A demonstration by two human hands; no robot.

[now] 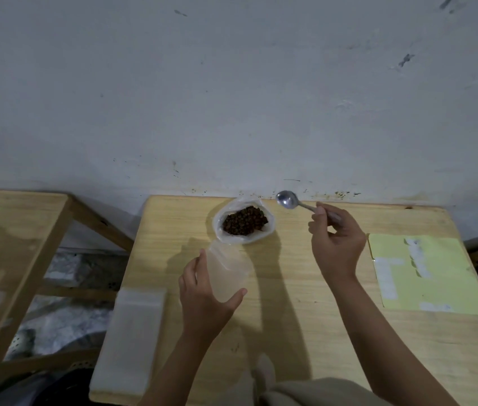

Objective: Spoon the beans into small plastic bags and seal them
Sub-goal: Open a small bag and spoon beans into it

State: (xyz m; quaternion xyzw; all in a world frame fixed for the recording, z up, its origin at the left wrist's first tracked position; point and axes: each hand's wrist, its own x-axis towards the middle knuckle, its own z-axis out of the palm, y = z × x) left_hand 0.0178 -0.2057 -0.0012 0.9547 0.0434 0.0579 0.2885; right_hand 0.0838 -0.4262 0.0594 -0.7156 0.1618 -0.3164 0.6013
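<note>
There was only one view, from a wide-angle camera worn on the person's head. It looked forward and down from close above the bench (290,288), whose far edge met the wall (231,98) toward twelve o'clock. Both forearms entered from six o'clock. The wall filled the upper half, and lines bowed near the frame's edges.

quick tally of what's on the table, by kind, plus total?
Bag of beans: 1
Small plastic bag, held by left hand: 1
Stack of flat bags: 1
Spoon, in right hand: 1
Yellow sheet: 1
Total: 5
</note>
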